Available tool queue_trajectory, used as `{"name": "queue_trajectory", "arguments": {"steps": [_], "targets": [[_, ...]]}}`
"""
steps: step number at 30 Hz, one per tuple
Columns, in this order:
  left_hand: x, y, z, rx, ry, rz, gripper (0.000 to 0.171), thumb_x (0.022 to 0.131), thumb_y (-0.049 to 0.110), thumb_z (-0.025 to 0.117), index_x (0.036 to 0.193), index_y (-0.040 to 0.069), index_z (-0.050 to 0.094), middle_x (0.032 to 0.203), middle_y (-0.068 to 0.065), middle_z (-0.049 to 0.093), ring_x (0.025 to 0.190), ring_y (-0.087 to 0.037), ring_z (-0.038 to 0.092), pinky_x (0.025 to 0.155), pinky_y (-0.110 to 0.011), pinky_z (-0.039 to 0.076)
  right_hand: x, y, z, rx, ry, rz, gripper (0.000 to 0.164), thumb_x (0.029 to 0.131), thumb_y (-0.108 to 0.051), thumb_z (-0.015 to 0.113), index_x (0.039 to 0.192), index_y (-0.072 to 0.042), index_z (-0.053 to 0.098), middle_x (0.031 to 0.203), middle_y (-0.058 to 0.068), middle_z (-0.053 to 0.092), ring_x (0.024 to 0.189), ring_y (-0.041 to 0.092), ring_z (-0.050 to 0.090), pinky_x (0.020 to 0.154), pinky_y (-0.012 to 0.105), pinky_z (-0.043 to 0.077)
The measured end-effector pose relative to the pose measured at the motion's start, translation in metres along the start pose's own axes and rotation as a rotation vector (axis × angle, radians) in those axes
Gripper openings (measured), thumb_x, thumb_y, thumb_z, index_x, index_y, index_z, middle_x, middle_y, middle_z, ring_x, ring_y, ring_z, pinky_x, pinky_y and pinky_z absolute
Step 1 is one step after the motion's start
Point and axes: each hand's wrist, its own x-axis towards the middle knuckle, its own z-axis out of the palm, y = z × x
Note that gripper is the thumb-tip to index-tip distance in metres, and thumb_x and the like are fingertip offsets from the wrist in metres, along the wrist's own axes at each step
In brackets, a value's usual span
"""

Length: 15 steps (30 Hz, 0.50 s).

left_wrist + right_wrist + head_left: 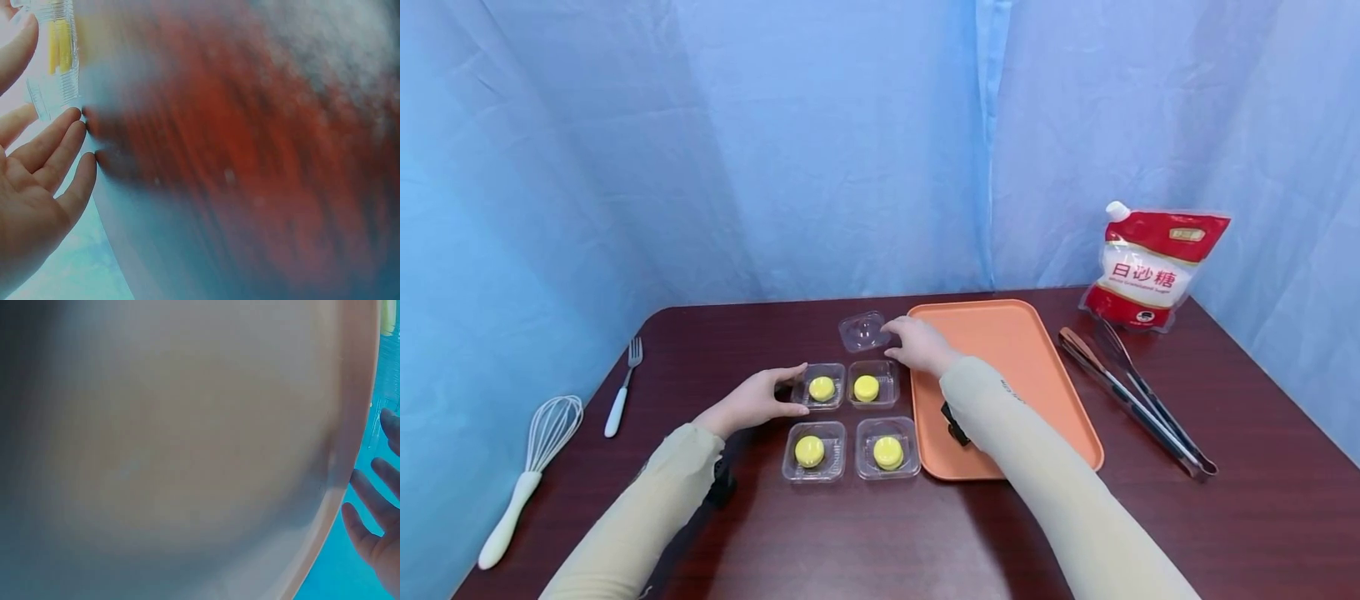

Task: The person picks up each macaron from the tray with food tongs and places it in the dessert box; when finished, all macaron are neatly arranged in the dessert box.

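Observation:
My left hand [756, 402] spans the back-left clear plastic box [837, 373], thumb at its near corner and index finger at its far corner. A yellow round piece [822, 388] lies in that box. In the left wrist view the other fingers [62, 153] extend loosely below the box. My right hand [921, 343] reaches over the tray's far-left corner, its fingertips right at the edge of a clear plastic lid [859, 333]. Its fingers are spread in the right wrist view. Three more clear boxes, including the back-right one [887, 385], each hold a yellow piece.
An orange tray [1000, 333] lies right of the boxes, under my right forearm. Farther right are metal tongs [1138, 400] and a red-and-white sugar pouch [1150, 271]. A fork [623, 387] and a whisk [531, 475] lie at the left edge. A blue curtain hangs behind.

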Motion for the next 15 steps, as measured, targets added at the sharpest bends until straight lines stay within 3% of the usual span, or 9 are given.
{"name": "queue_trajectory", "arguments": {"steps": [10, 15], "targets": [[-0.001, 0.000, 0.000, 0.018, 0.008, 0.003, 0.077, 0.084, 0.030, 0.071, 0.147, 0.007, 0.033, 0.144, -0.018, 0.043, 0.131, -0.035, 0.043, 0.104, -0.049, 0.039, 0.001, -0.008, -0.002, -0.026, -0.032, -0.038, 0.041, 0.095, -0.011, 0.057, 0.135, -0.010, 0.052, 0.144, 0.011, 0.044, 0.131, 0.026, 0.045, 0.106, 0.040, 0.040], [-0.001, 0.001, 0.000, 0.012, 0.005, -0.001, 0.078, 0.084, 0.029, 0.072, 0.147, 0.008, 0.033, 0.144, -0.018, 0.043, 0.131, -0.034, 0.043, 0.104, -0.049, 0.039, 0.005, -0.011, 0.000, -0.012, -0.049, -0.028, 0.039, 0.096, -0.006, 0.053, 0.134, -0.012, 0.054, 0.141, 0.009, 0.049, 0.129, 0.024, 0.047, 0.105, 0.039, 0.041]]}}
